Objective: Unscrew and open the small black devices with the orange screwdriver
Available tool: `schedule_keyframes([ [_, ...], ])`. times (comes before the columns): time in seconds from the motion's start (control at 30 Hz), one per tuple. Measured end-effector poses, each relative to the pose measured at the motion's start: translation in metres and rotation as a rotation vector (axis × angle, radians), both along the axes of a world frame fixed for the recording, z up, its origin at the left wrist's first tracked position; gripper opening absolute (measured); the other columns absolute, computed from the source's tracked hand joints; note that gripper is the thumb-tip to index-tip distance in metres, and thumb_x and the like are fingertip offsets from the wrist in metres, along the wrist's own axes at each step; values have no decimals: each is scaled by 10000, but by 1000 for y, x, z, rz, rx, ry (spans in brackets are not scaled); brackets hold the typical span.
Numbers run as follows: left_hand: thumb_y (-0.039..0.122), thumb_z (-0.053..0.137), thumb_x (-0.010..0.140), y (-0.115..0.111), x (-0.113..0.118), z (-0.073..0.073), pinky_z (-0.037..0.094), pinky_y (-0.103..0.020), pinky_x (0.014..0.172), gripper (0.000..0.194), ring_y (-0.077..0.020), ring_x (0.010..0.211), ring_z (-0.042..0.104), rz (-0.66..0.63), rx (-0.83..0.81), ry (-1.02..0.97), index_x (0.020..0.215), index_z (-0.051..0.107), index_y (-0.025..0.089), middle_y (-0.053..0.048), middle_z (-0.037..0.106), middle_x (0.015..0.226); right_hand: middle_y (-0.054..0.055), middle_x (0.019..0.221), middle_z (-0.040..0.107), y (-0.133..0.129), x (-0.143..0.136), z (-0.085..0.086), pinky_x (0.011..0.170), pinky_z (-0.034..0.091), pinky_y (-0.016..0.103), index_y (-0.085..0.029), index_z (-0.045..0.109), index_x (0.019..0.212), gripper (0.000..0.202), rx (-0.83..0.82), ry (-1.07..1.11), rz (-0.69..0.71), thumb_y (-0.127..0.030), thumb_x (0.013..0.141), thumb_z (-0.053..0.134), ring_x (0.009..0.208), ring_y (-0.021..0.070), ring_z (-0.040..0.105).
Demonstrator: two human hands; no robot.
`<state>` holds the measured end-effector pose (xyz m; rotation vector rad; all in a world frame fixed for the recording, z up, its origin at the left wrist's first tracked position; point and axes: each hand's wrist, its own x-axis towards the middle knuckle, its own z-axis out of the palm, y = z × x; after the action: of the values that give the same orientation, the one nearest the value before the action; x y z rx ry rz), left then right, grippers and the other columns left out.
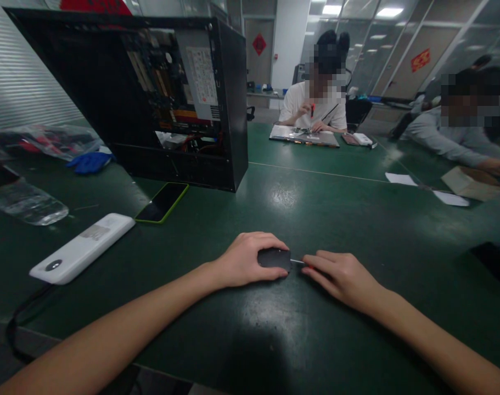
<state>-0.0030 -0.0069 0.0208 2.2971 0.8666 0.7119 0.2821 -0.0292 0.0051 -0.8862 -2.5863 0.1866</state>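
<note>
My left hand grips a small black rectangular block, thumb on its near side and fingers over its far side. Its exact kind I cannot make out. In my right hand, closed fingers hold a screwdriver. The thin metal shaft points left and its tip meets the block's right edge; a bit of red shows at the fingertips, while most of the handle is hidden. Both hands are low over the green table.
An opened black computer case stands at the back left. Near it are a phone, a white power strip, a plastic bottle and a blue glove. Across the table, a person works on a flat panel; another person sits by a box.
</note>
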Motion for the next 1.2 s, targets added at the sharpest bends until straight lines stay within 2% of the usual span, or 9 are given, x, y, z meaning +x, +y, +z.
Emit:
schedule_keyframes([
  [0.2, 418, 850, 859, -1, 1, 1, 499, -366, 1011, 410, -250, 1121, 714, -5, -12, -9, 1204, 750, 221, -52, 776, 1199, 36, 854, 678, 1, -9, 3, 655, 466, 266, -166, 705, 1168, 290, 31, -35, 1, -334, 1115, 475, 714, 140, 649],
  [0.4, 398, 914, 772, 9, -18, 13, 512, -368, 1012, 677, -253, 1138, 698, -70, -60, -17, 1368, 669, 192, -94, 738, 1286, 41, 866, 685, 1, -7, 5, 640, 471, 278, -160, 705, 1193, 291, 69, -68, 10, -317, 1114, 473, 715, 151, 664],
  [0.53, 397, 900, 776, 17, -40, 22, 526, -338, 927, 581, -245, 1064, 714, -100, -112, 87, 1289, 727, 187, -89, 757, 1221, 43, 890, 699, -1, -6, 5, 638, 486, 283, -160, 697, 1203, 282, 71, -76, -2, -315, 1111, 479, 720, 158, 682],
  [0.63, 374, 885, 787, 15, -48, 23, 519, -325, 898, 512, -241, 1030, 729, -88, -118, 135, 1249, 759, 193, -75, 778, 1166, 41, 897, 704, -2, -6, 4, 641, 493, 287, -163, 692, 1204, 274, 88, -75, -7, -310, 1110, 482, 722, 160, 687],
  [0.73, 372, 868, 805, 12, -48, 21, 517, -313, 873, 468, -229, 976, 741, -59, -120, 137, 1224, 780, 183, -65, 796, 1103, 37, 882, 704, -2, -9, 3, 634, 490, 282, -166, 694, 1204, 276, 82, -63, -10, -314, 1111, 480, 705, 151, 679],
  [0.93, 430, 877, 797, 10, -46, 21, 499, -288, 765, 522, -214, 869, 733, -10, -187, 176, 1258, 790, 200, -46, 813, 1034, 59, 884, 714, -2, -18, 3, 645, 507, 281, -156, 709, 1176, 303, 68, -51, -12, -319, 1115, 462, 723, 154, 684],
  [1.2, 426, 881, 796, 10, -46, 22, 491, -276, 738, 524, -215, 856, 731, -19, -210, 136, 1267, 790, 215, -30, 812, 1009, 67, 896, 725, -3, -20, 1, 662, 529, 275, -159, 715, 1167, 291, 34, 13, -13, -309, 1112, 472, 730, 152, 688],
])
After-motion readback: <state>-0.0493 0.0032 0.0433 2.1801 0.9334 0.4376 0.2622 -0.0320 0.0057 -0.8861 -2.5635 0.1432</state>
